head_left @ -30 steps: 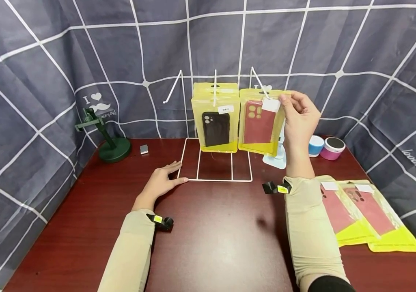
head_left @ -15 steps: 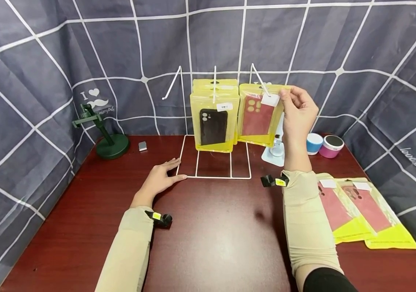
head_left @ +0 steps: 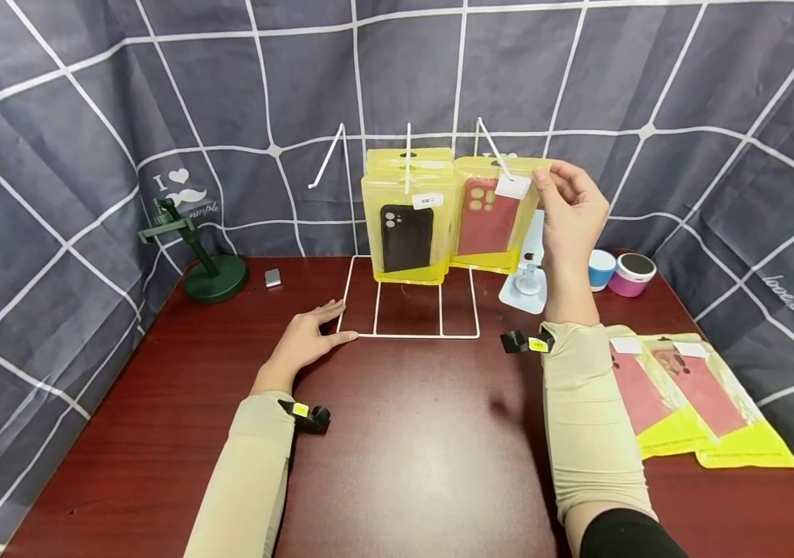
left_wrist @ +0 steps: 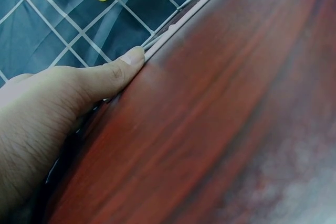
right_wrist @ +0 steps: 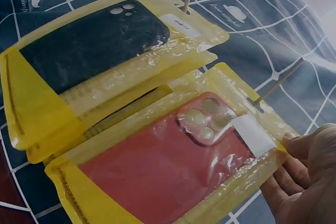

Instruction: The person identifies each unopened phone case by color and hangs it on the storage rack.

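In the head view my right hand [head_left: 574,205] pinches the upper right edge of a yellow zip bag [head_left: 466,232] holding a red phone case [head_left: 486,221]. The right-hand hook [head_left: 493,147] of a white wire rack [head_left: 408,336] meets this bag's hang hole, as the right wrist view shows. On the middle hook hang several yellow bags, the front one with a black phone case [head_left: 407,239]. My left hand [head_left: 307,337] lies at the rack base's front left corner, fingers extended. In the left wrist view its thumb [left_wrist: 118,74] touches the white base wire.
Two more yellow bags with red phone cases [head_left: 706,387] lie at the table's right. Behind my right wrist are a light blue stand [head_left: 525,291], a blue container [head_left: 601,270] and a pink one [head_left: 630,277]. A green stand [head_left: 215,279] and small grey block [head_left: 273,278] are back left.
The bag with the red case has shifted a little farther back along the right hook, my right hand moving with it. My left hand has stayed at the rack's corner.
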A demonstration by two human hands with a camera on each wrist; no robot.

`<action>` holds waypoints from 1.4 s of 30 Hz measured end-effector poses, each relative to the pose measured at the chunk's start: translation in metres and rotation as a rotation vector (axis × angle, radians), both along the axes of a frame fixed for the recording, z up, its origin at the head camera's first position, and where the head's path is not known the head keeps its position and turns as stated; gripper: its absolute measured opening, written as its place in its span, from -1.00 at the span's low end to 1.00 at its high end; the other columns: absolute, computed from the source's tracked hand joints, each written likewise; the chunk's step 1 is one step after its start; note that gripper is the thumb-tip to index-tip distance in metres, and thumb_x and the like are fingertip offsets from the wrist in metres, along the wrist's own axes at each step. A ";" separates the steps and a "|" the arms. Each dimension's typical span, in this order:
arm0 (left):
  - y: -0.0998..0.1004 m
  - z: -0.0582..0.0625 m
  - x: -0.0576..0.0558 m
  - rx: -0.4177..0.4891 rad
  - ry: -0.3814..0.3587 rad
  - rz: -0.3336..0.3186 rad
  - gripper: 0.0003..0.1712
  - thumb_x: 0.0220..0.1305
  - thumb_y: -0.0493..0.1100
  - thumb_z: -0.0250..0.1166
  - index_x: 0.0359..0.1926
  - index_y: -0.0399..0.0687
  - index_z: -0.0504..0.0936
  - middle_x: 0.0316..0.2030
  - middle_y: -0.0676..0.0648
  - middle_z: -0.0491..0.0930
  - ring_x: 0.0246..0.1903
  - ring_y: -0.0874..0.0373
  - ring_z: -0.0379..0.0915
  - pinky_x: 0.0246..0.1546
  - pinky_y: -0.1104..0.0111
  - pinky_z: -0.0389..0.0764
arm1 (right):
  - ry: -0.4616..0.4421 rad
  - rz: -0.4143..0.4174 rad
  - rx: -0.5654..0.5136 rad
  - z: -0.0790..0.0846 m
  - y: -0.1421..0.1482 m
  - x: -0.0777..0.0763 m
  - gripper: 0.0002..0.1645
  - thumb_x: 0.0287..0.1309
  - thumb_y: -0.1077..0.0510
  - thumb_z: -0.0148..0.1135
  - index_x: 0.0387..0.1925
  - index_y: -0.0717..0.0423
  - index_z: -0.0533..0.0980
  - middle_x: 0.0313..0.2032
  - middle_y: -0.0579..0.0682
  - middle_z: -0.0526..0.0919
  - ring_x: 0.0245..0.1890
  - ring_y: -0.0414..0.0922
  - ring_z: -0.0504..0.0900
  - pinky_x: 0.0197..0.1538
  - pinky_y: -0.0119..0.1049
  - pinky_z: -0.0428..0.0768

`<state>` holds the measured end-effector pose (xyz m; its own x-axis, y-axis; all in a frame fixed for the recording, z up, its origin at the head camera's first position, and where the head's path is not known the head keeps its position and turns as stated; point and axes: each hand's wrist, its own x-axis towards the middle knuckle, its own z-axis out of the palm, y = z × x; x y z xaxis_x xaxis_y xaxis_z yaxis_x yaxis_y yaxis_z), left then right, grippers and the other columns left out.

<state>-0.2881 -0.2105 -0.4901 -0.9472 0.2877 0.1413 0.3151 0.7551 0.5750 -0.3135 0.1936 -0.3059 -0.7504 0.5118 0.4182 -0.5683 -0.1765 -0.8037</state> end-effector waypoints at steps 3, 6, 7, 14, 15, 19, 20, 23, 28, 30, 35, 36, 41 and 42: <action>0.000 0.002 0.000 0.005 0.005 0.006 -0.07 0.12 0.42 0.38 0.42 0.13 0.45 0.43 -0.02 0.34 0.45 -0.03 0.18 0.38 -0.04 0.28 | 0.001 0.020 0.048 0.003 0.003 0.004 -0.71 0.07 0.20 0.54 -0.14 0.18 0.74 -0.30 0.04 0.76 -0.30 -0.11 0.67 -0.16 -0.34 0.62; -0.001 0.005 -0.001 0.009 0.015 0.011 -0.09 0.14 0.39 0.39 0.43 0.12 0.44 0.43 -0.03 0.34 0.45 -0.04 0.18 0.37 -0.06 0.28 | -0.001 0.079 0.138 0.006 0.007 0.010 -0.65 0.15 0.16 0.48 -0.02 0.13 0.70 -0.15 0.05 0.73 -0.14 -0.08 0.64 -0.02 -0.33 0.57; -0.002 0.006 -0.001 0.009 0.016 0.015 -0.09 0.14 0.39 0.39 0.43 0.13 0.44 0.43 -0.03 0.33 0.45 -0.04 0.18 0.37 -0.06 0.28 | -0.004 0.109 0.169 0.006 0.008 0.013 -0.63 0.18 0.14 0.45 0.03 0.11 0.67 -0.07 0.06 0.71 -0.06 -0.06 0.62 0.05 -0.31 0.54; -0.012 0.010 -0.004 -0.001 0.023 0.048 -0.08 0.12 0.41 0.39 0.43 0.14 0.44 0.42 -0.05 0.35 0.43 -0.07 0.20 0.37 -0.05 0.29 | -0.124 0.245 0.433 -0.001 0.031 0.032 -0.38 0.31 0.05 0.31 0.37 -0.05 0.44 0.40 -0.04 0.38 0.42 -0.05 0.27 0.43 -0.15 0.25; -0.013 0.011 -0.004 -0.006 0.025 0.051 -0.07 0.12 0.41 0.38 0.43 0.13 0.44 0.42 -0.06 0.35 0.43 -0.07 0.21 0.37 -0.05 0.29 | -0.148 0.247 0.485 -0.004 0.037 0.035 -0.36 0.32 0.05 0.30 0.40 -0.07 0.42 0.43 -0.06 0.36 0.44 -0.07 0.24 0.44 -0.15 0.24; -0.017 0.011 -0.004 -0.018 0.027 0.056 -0.05 0.12 0.41 0.39 0.44 0.10 0.44 0.42 -0.09 0.35 0.43 -0.10 0.20 0.36 -0.07 0.28 | -0.286 0.224 0.791 -0.020 0.072 0.048 -0.35 0.35 -0.04 0.28 0.43 -0.12 0.41 0.36 -0.05 0.46 0.31 -0.17 0.42 0.25 -0.37 0.42; -0.018 0.011 -0.003 -0.018 0.026 0.062 -0.06 0.12 0.41 0.39 0.43 0.11 0.44 0.42 -0.08 0.35 0.43 -0.09 0.20 0.37 -0.07 0.27 | -0.325 0.209 0.879 -0.026 0.083 0.051 -0.38 0.34 -0.08 0.28 0.39 -0.10 0.45 0.29 -0.02 0.52 0.23 -0.16 0.49 0.16 -0.42 0.47; -0.018 0.010 -0.002 -0.018 0.023 0.067 -0.05 0.11 0.43 0.38 0.43 0.12 0.44 0.42 -0.07 0.35 0.43 -0.08 0.20 0.37 -0.07 0.27 | -0.459 0.163 1.166 -0.048 0.121 0.060 -0.42 0.31 -0.20 0.27 0.23 -0.01 0.57 0.07 0.07 0.67 -0.01 -0.09 0.61 -0.05 -0.39 0.50; -0.015 0.007 0.000 -0.015 0.015 0.054 -0.06 0.12 0.42 0.38 0.43 0.11 0.44 0.42 -0.07 0.35 0.43 -0.08 0.20 0.37 -0.07 0.27 | -0.712 0.282 1.477 -0.083 0.181 0.073 -0.25 0.23 -0.24 0.33 0.11 0.34 0.53 -0.10 0.27 0.67 -0.22 0.08 0.60 -0.18 -0.09 0.53; -0.014 0.006 0.001 -0.017 0.012 0.042 -0.07 0.13 0.40 0.38 0.43 0.10 0.44 0.43 -0.07 0.35 0.43 -0.08 0.20 0.37 -0.07 0.26 | -0.806 0.385 1.503 -0.094 0.195 0.078 -0.15 0.18 -0.24 0.38 0.11 0.45 0.48 -0.15 0.28 0.63 -0.27 0.07 0.56 -0.26 -0.09 0.57; -0.008 0.004 0.002 -0.020 0.015 0.020 -0.08 0.14 0.41 0.37 0.43 0.10 0.45 0.42 -0.06 0.35 0.44 -0.06 0.20 0.37 -0.06 0.27 | -0.878 0.461 1.491 -0.110 0.207 0.086 -0.12 0.05 -0.26 0.47 0.00 0.47 0.48 -0.24 0.15 0.57 -0.25 0.03 0.50 -0.31 -0.20 0.54; -0.006 0.004 0.002 -0.020 0.016 0.015 -0.07 0.14 0.41 0.37 0.43 0.09 0.45 0.42 -0.06 0.35 0.44 -0.06 0.20 0.37 -0.06 0.27 | -0.870 0.452 1.488 -0.112 0.208 0.088 -0.16 0.05 -0.23 0.48 -0.03 0.46 0.49 -0.27 0.13 0.56 -0.26 0.03 0.49 -0.32 -0.21 0.52; 0.002 0.003 0.003 -0.008 0.013 0.001 -0.08 0.14 0.40 0.38 0.42 0.06 0.46 0.42 -0.06 0.35 0.44 -0.04 0.20 0.38 -0.04 0.26 | -0.874 0.450 1.440 -0.118 0.214 0.095 -0.33 0.06 -0.14 0.50 -0.14 0.37 0.50 -0.38 0.03 0.49 -0.42 -0.04 0.45 -0.46 -0.24 0.45; 0.003 0.003 0.003 -0.009 0.010 -0.001 -0.08 0.14 0.40 0.38 0.42 0.06 0.46 0.42 -0.06 0.35 0.44 -0.03 0.20 0.39 -0.03 0.26 | -0.881 0.458 1.425 -0.119 0.216 0.096 -0.36 0.08 -0.13 0.49 -0.15 0.36 0.51 -0.39 0.02 0.48 -0.42 -0.05 0.44 -0.47 -0.24 0.44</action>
<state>-0.2851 -0.2075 -0.4873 -0.9455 0.2900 0.1482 0.3216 0.7600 0.5648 -0.2170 0.4095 -0.4250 -0.9498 -0.1657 -0.2655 -0.0206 0.8797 -0.4752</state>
